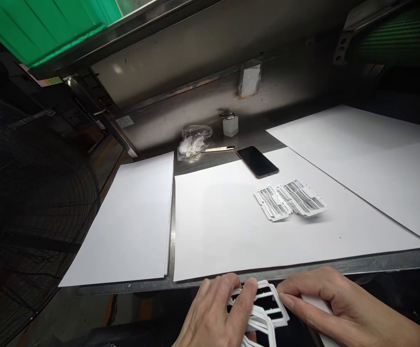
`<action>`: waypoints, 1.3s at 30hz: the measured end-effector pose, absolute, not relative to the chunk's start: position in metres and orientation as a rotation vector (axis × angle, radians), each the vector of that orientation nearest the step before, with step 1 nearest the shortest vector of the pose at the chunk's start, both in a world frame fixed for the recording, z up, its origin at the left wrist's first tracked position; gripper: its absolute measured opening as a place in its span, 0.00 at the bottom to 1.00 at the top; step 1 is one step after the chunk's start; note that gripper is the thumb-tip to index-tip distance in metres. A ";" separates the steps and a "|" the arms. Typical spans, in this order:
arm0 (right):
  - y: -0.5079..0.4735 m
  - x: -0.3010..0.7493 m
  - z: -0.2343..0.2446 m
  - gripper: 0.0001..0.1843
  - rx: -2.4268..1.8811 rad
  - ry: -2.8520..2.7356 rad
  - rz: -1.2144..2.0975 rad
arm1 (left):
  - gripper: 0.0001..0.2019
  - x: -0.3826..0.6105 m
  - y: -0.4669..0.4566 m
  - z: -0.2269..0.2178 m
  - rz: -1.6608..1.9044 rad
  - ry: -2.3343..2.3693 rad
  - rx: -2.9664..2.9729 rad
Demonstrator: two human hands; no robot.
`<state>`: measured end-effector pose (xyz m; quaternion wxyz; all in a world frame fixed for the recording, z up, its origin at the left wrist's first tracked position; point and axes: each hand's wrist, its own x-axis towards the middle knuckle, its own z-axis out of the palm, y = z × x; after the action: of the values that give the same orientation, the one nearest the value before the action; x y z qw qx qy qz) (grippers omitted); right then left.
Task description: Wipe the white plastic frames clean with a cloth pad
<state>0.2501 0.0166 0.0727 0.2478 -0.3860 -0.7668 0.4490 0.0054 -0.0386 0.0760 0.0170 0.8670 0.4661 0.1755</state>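
Below the front edge of the bench, both my hands grip a small stack of white plastic frame parts. My left hand curls over the stack's left side, fingers closed on it. My right hand pinches the stack's right side with thumb and fingers. On the middle white sheet lie two more white frame parts, side by side and overlapping, well beyond both hands.
A black phone lies at the middle sheet's far edge. Behind it are a crumpled clear bag, a pen-like tool and a small white bottle. White sheets lie left and right. A fan grille stands at left.
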 end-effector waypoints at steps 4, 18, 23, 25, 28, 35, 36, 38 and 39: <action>0.015 0.250 0.070 0.24 -1.052 -2.105 1.319 | 0.30 0.005 -0.039 0.081 0.464 1.418 2.691; 0.012 0.248 0.058 0.21 -1.189 -1.995 1.681 | 0.36 -0.003 -0.034 0.087 0.228 1.233 2.455; 0.014 0.247 0.057 0.23 -1.191 -1.959 1.716 | 0.39 -0.006 -0.029 0.092 0.097 1.175 2.352; 0.013 0.247 0.056 0.23 -1.197 -1.938 1.727 | 0.39 -0.006 -0.028 0.094 0.065 1.194 2.296; 0.013 0.247 0.054 0.23 -1.215 -1.907 1.719 | 0.40 -0.004 -0.027 0.097 0.035 1.212 2.224; 0.014 0.241 0.062 0.21 -1.236 -1.790 1.716 | 0.40 -0.004 -0.026 0.094 0.013 1.208 2.173; 0.014 0.240 0.063 0.21 -1.239 -1.767 1.723 | 0.40 -0.005 -0.025 0.092 0.017 1.195 2.182; 0.014 0.238 0.062 0.20 -1.246 -1.736 1.743 | 0.41 -0.006 -0.024 0.086 0.021 1.160 2.205; 0.014 0.238 0.060 0.19 -1.246 -1.723 1.762 | 0.42 -0.007 -0.023 0.083 0.019 1.144 2.212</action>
<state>0.2380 0.0140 0.0602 0.1892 -0.4431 -0.6127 0.6265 -0.0069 -0.0231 0.0832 0.3199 0.8416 0.4352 0.0074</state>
